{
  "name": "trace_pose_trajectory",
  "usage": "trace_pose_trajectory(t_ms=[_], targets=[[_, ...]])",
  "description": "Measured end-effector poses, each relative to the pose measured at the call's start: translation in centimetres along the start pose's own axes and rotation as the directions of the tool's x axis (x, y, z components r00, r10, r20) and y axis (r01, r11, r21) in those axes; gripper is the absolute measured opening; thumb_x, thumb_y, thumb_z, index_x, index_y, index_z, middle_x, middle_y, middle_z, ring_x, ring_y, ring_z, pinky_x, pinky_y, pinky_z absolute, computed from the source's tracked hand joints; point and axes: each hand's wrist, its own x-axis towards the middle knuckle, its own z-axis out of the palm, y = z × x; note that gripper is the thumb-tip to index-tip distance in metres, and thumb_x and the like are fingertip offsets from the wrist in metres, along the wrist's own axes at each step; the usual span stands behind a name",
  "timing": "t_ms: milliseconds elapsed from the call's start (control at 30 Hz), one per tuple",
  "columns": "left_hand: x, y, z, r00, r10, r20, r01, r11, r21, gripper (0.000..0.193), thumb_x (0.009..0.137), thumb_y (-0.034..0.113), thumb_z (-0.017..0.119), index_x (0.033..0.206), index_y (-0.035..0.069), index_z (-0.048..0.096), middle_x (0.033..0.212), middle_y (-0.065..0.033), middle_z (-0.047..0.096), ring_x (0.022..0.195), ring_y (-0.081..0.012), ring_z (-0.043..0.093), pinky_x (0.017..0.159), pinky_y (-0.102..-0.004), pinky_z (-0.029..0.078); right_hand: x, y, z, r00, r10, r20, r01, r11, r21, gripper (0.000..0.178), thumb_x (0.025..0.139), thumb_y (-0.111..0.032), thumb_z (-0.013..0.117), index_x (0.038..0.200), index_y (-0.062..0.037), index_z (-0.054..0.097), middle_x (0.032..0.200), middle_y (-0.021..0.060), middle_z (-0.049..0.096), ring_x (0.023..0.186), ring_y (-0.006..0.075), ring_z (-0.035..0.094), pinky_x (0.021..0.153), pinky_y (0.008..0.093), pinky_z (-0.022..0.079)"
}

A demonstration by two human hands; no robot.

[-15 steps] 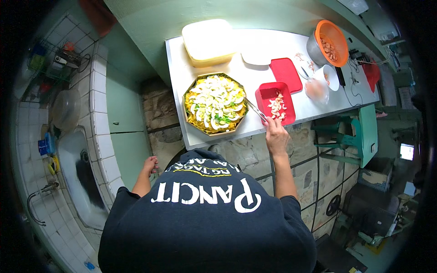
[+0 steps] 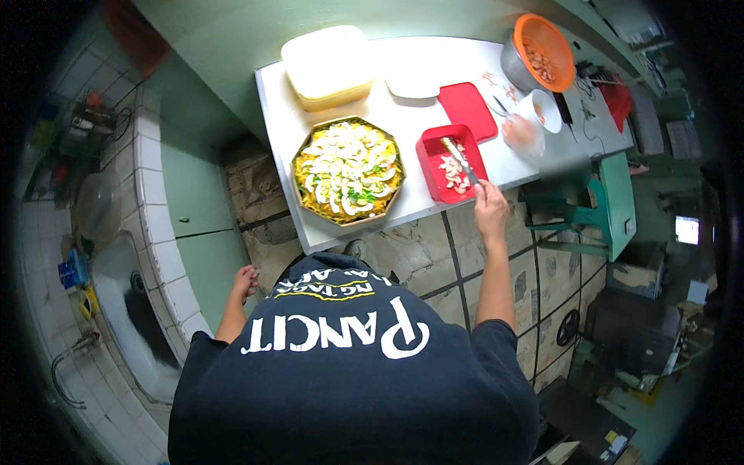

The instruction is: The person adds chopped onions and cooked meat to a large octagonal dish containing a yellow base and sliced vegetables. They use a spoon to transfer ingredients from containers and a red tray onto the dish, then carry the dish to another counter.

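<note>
A pair of metal tongs [image 2: 460,160] is held in my right hand [image 2: 490,208], fingers closed round its near end. The tips reach into a red rectangular container [image 2: 428,167], among pale curled pieces [image 2: 456,180] that look like peeled shrimp. Left of it sits an octagonal tray [image 2: 297,180] of yellow noodles topped with sliced boiled eggs [image 2: 350,155] and chopped greens. My left hand [image 2: 246,280] hangs off the table's left front, fingers loosely bent and slightly apart, with nothing visible in it.
On the white table [image 2: 271,101] stand a yellowish tub [image 2: 329,74], a white lid [image 2: 412,87], a red lid [image 2: 469,111], a white bowl [image 2: 549,115], a blurred see-through bag [image 2: 524,136] and an orange strainer [image 2: 564,58] over a metal pot. Green stools [image 2: 585,205] stand at right; a sink [image 2: 116,271] lies left.
My right hand has moved right. The tongs' tips have gone from beside the noodle tray into the red container. The whole view has shifted a little.
</note>
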Motion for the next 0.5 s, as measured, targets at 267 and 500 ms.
trace_pose_trajectory(t_ms=[267, 500], targets=[[-0.4, -1.2, -0.6, 1.000, -0.028, -0.002, 0.028, 0.994, 0.101, 0.033, 0.095, 0.032, 0.050, 0.127, 0.022, 0.051, 0.096, 0.0038, 0.056, 0.074, -0.0140, 0.057, 0.063, -0.0349, 0.043, 1.3, 2.8, -0.4, 0.945, 0.256, 0.205, -0.173, 0.921, -0.350, 0.029, 0.093, -0.032, 0.051, 0.093, -0.0059, 0.064, 0.097, 0.0182, 0.064, 0.091, 0.0414, 0.062, 0.078, 0.0516, 0.048], [0.5, -0.5, -0.6, 0.999, 0.028, -0.029, -0.029, 0.999, -0.020, 0.036, 0.094, 0.033, 0.052, 0.128, 0.022, 0.051, 0.100, 0.0032, 0.058, 0.075, -0.0136, 0.057, 0.064, -0.0346, 0.044, 1.9, 2.3, 1.2, 0.963, 0.156, 0.219, -0.083, 0.947, -0.311, 0.028, 0.092, -0.030, 0.052, 0.094, -0.0059, 0.065, 0.096, 0.0175, 0.065, 0.090, 0.0400, 0.062, 0.077, 0.0499, 0.048]])
